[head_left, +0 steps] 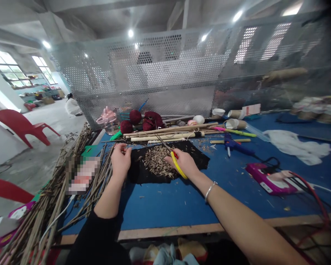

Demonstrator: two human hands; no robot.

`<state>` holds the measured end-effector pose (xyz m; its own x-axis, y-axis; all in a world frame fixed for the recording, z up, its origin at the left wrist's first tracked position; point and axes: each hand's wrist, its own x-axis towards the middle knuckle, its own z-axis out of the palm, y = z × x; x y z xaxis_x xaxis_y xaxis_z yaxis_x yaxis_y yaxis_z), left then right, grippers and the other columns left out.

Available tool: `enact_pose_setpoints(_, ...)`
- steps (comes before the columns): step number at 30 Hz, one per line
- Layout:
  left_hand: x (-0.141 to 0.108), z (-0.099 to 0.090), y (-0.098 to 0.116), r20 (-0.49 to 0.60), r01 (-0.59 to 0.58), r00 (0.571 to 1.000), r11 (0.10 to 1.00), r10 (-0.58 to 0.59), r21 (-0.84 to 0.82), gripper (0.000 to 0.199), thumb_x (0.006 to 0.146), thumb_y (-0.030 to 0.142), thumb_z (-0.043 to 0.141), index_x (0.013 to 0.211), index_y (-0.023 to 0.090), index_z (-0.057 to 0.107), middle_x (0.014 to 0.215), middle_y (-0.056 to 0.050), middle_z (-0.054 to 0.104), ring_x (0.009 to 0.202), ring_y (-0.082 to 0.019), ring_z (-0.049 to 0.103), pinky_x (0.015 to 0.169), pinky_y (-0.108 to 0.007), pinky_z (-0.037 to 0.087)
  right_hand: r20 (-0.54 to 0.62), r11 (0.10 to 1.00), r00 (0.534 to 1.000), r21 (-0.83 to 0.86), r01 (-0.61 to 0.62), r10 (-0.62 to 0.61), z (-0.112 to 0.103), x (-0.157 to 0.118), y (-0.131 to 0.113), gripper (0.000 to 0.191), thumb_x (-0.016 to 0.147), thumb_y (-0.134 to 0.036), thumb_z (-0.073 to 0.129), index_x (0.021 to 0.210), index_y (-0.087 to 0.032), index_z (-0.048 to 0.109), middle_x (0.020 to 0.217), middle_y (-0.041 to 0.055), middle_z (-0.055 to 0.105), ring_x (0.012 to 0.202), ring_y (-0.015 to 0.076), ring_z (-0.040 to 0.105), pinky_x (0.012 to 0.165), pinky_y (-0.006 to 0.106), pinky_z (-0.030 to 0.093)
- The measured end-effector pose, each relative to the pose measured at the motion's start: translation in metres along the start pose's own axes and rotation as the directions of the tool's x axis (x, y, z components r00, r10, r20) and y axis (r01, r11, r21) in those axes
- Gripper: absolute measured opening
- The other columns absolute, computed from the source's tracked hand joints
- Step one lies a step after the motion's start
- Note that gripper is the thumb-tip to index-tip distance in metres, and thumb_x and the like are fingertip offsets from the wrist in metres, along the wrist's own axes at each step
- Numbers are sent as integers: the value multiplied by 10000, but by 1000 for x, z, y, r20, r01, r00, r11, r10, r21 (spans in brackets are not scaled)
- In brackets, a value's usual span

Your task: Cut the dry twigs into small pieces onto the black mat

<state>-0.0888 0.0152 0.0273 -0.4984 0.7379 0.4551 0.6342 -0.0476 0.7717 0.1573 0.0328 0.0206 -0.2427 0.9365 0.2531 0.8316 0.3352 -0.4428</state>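
Observation:
A pile of short brown twig pieces (156, 162) lies on a black cloth (200, 152) on the blue table. My right hand (183, 163) grips scissors (178, 167) with yellow handles at the pile's right side, their blades pointing up and left. My left hand (121, 158) is at the cloth's left edge, beside long thin brown stalks (99, 176). Its fingers are loosely curled, the thumb a little apart, and nothing shows in them.
Dark red balls (135, 116) and pale sticks (168, 137) lie behind the cloth. To the right are a blue glue gun (238, 146), a purple power strip (270, 180) with cables and white plastic (300, 143). A perforated metal screen (165, 77) stands behind; a phone (84, 175) lies left.

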Motion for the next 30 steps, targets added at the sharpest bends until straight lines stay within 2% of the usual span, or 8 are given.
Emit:
enact_pose_setpoints(2,-5,0,-1,217,-42,976,996,25,74,169,674,329,614,740,178,652,671,-34,625,614,-158,545,636,-265,397,-31,1000,999,18,15,-15,-1,-1,0,391,773,-578,412,775,-200,515,646,21,572,567,142,499,509,216,276)
enact_pose_setpoints(4,-14,5,0,426,-78,904,993,34,86,149,665,332,624,665,191,676,675,-47,655,630,-174,566,635,-269,395,-65,999,998,45,27,-24,-2,-1,-1,370,772,-559,417,760,-199,501,622,10,554,534,128,469,494,211,263)
enact_pose_setpoints(7,-26,15,3,589,-146,808,978,30,149,153,661,320,630,721,201,706,729,-54,682,686,-188,594,662,-265,403,-114,996,993,80,33,-23,-3,-2,0,340,760,-538,436,731,-202,480,584,-7,524,502,117,436,479,206,245)
enact_pose_setpoints(11,-30,22,5,640,-213,769,944,3,251,171,681,291,607,785,206,712,778,-55,689,742,-190,606,691,-259,407,-134,994,991,103,40,-26,-2,-3,0,321,748,-525,453,705,-207,457,562,-14,503,493,115,426,481,206,241)
enact_pose_setpoints(15,-28,19,6,561,-185,826,964,46,193,177,705,296,574,769,195,703,778,-59,684,728,-184,603,678,-263,412,-116,992,992,114,57,-44,0,-3,-1,316,744,-521,465,707,-208,452,570,-12,507,488,113,420,481,206,244)
enact_pose_setpoints(20,-32,19,15,429,67,903,993,-17,-102,265,716,381,556,822,162,663,625,-31,647,545,-143,576,534,-240,409,-96,992,995,119,47,-36,1,-3,-2,323,737,-529,482,714,-207,480,575,-13,520,501,114,428,486,204,257)
enact_pose_setpoints(25,-41,26,29,593,533,778,718,-207,-449,341,665,364,631,912,134,575,788,-80,677,666,-143,635,545,-204,454,-91,993,996,117,31,-20,2,-3,-3,331,729,-539,496,719,-208,507,577,-15,531,511,114,441,485,203,263)
enact_pose_setpoints(30,-39,23,32,615,637,749,522,-246,-567,307,690,374,624,880,137,577,895,-99,672,788,-151,643,590,-193,479,-87,991,996,130,22,-11,5,-3,-2,338,730,-541,494,740,-204,523,599,-5,551,519,118,451,491,207,274)
